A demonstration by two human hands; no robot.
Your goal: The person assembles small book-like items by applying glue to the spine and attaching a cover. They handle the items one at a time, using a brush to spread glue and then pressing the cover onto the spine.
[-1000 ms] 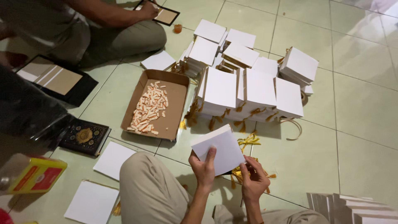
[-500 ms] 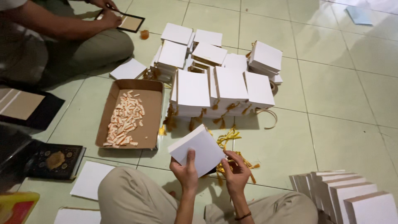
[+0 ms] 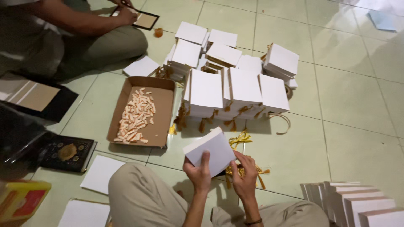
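A person sits on a pale green tiled floor (image 3: 353, 109), seen from above, with both knees in beige trousers at the bottom of the view. The left hand (image 3: 198, 174) has a closed grip on a white flat box (image 3: 210, 149), thumb on top and fingers underneath, holding it tilted just above the floor in front of the knees. The right hand (image 3: 244, 176) touches the box's lower right edge, its fingers curled against it; whether this grip is fully closed cannot be told. Just beneath and to the right of the box lies a tangle of gold ribbon (image 3: 240, 138) on the floor. Beyond it stands a pile of similar white boxes (image 3: 235, 80), some upright in a row and some stacked flat, with gold tassels hanging from their lower edges. To the left of the pile sits an open cardboard tray (image 3: 162, 117) holding a scatter of small pale strips (image 3: 134, 115). At the lower right, another row of white boxes (image 3: 353, 201) stands on edge. A dark book with a gold emblem (image 3: 67, 152) lies at the left, near loose white sheets (image 3: 101, 173). At the top left another person sits, one hand (image 3: 126, 16) resting on a dark-framed board (image 3: 145, 20).
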